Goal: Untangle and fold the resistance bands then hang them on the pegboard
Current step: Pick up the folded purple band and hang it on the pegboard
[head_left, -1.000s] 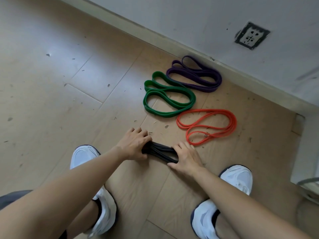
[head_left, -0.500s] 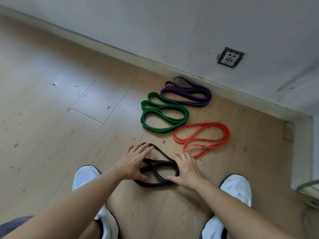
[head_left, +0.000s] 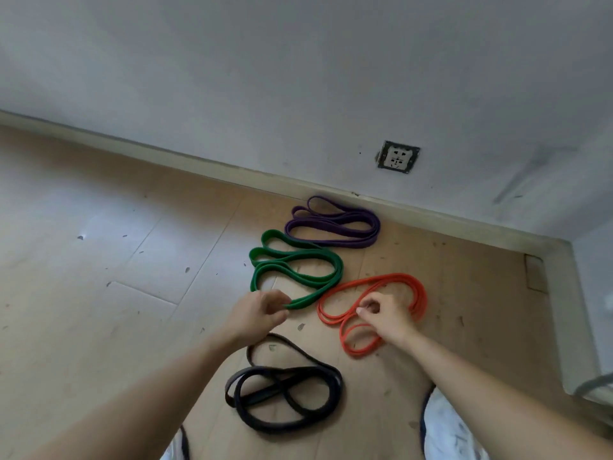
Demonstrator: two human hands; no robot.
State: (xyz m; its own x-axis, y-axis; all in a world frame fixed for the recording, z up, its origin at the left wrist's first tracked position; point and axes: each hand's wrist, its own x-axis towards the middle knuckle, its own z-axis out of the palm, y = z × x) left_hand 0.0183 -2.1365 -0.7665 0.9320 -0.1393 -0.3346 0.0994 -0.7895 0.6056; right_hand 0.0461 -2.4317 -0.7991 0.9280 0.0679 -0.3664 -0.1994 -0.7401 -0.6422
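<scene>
Both your hands have left the black band (head_left: 282, 370), which now lies in loose coils at 6 o'clock, and moved forward. Your left hand (head_left: 258, 315), fingers curled, meets the near end of the green band (head_left: 337, 272) at 12 o'clock; your right hand (head_left: 386, 315) curls over the orange band (head_left: 420, 293) at 2 o'clock. Whether either hand actually grips cannot be told. A purple band (head_left: 374, 229) lies by the wall

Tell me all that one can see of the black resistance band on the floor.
The black band is a flat, matte, rubber-like strip closed into a loop. It lies loosely coiled in several overlapping rings on the wooden floor, nearest the person, apart from the green band and orange band. Only the floor touches it; the left hand and right hand are away from it.
</scene>
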